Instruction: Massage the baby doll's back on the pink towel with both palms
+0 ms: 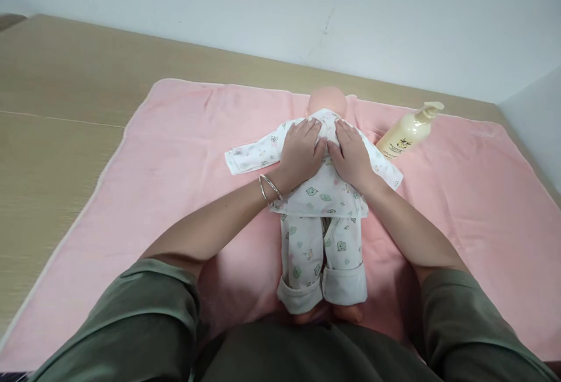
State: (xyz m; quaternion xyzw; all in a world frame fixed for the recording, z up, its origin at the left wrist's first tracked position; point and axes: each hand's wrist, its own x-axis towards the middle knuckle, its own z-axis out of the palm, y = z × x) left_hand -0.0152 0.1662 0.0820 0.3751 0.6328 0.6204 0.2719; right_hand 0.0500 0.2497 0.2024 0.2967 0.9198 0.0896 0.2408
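A baby doll (325, 195) lies on a pink blanket (184, 183), its head at the far end and its feet close to my body. It wears a white printed top and matching trousers with turned-up cuffs. My left hand (302, 147) rests flat on the upper part of the top, fingers stretched toward the doll's head. Beside it my right hand (350, 151) lies flat on the other side, also with fingers out. The two thumbs come near each other at the middle. The doll's sleeves spread out to both sides; its face is not visible.
A pale yellow pump bottle (405, 134) lies tilted on the blanket, right of the doll near its sleeve. The blanket covers much of a wooden table (79, 72). A white wall (245, 8) with cracks stands behind the table.
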